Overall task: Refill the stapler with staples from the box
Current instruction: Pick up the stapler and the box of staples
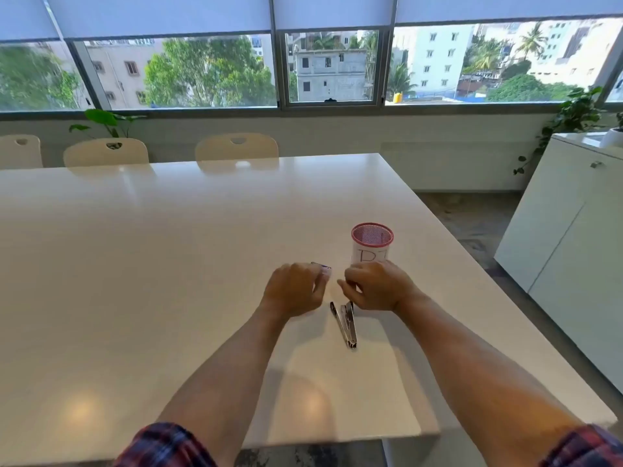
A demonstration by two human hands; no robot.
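Left hand [296, 288] pinches a small patterned staple box [324, 268]; right hand's [377, 286] grip unclear; opened silver metal stapler [345, 323] lies on the white worktop [168, 264].

A pink mesh cup [372, 244] stands on the white table [135, 264], chairs [236, 147] behind.

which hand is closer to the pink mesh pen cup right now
Right. The right hand sits directly in front of the pen cup, overlapping its base in this view. The left hand is farther off to the cup's left, holding the small staple box.
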